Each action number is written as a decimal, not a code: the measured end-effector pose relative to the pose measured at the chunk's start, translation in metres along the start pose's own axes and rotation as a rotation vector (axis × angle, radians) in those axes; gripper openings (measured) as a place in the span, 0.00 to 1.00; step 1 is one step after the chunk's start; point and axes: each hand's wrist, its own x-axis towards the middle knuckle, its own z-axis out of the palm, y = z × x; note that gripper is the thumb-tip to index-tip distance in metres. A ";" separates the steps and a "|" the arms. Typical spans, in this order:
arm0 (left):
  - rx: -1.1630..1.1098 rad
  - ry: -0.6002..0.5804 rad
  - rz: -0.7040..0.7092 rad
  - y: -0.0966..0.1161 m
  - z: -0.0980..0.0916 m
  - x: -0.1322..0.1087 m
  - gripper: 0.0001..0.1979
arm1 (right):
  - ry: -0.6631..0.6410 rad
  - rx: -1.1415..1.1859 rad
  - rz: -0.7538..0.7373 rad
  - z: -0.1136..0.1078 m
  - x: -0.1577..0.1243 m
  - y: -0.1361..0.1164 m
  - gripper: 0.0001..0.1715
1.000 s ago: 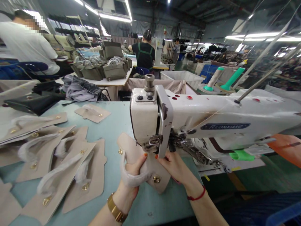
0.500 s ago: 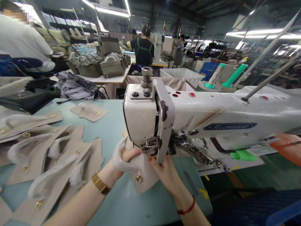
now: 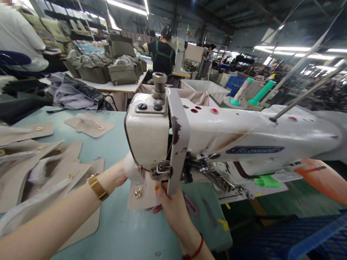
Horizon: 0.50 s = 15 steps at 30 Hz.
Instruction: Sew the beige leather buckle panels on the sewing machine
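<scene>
At the head of the white sewing machine (image 3: 150, 133), a beige panel (image 3: 145, 202) sat partly under the needle area, over the blue-green table (image 3: 121, 234); far part hidden by the head. Gold fitting (image 3: 138, 193) and wrapped handle (image 3: 132, 174) faced up. Hands apart, one each side. Right hand (image 3: 173, 207) had the near right edge pinched, thumb on top, fingers below. Left hand (image 3: 117, 176) was at the handle, fingers out of sight behind the head; couldn't tell its grip. Pink tool (image 3: 192, 206) lay just right of the right hand. More beige panels (image 3: 54, 180) overlapped at left.
</scene>
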 end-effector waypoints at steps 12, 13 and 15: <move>-0.326 0.314 0.071 -0.110 0.001 -0.079 0.24 | -0.080 0.164 0.111 0.005 -0.021 0.004 0.36; -0.341 0.284 0.056 -0.117 0.010 -0.082 0.22 | -0.084 0.168 0.104 0.006 -0.022 0.004 0.35; -0.360 0.256 0.037 -0.123 0.024 -0.081 0.19 | -0.090 0.163 0.086 0.006 -0.022 0.004 0.34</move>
